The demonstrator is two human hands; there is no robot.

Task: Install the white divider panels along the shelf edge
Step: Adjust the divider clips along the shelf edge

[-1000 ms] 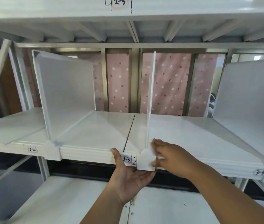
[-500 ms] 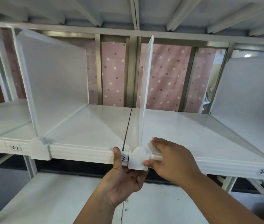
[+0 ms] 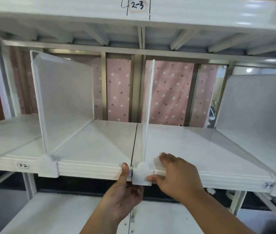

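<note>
A thin white divider panel [image 3: 148, 105] stands upright, edge-on, in the middle of the white shelf [image 3: 91, 168]. Its front clip [image 3: 140, 174] hangs over the shelf's front edge beside the seam between two shelf boards. My left hand [image 3: 125, 191] holds the shelf edge from below, thumb up on the lip just left of the clip. My right hand [image 3: 174, 173] pinches the clip's right side, fingers on top and thumb at the front. A second divider panel [image 3: 64, 102] stands to the left and a third divider panel [image 3: 258, 115] to the right.
An upper shelf [image 3: 137, 16] labelled 2-3 hangs close overhead. A lower shelf [image 3: 58, 215] lies below my hands. Behind the rack are metal uprights [image 3: 136, 88] and a pink dotted curtain [image 3: 169, 93]. Small labels mark the shelf's front edge.
The clip has slid a little to the left along the shelf edge, covering most of the 3-3 label. Both hands stay on it. My view dipped, then rose again.
</note>
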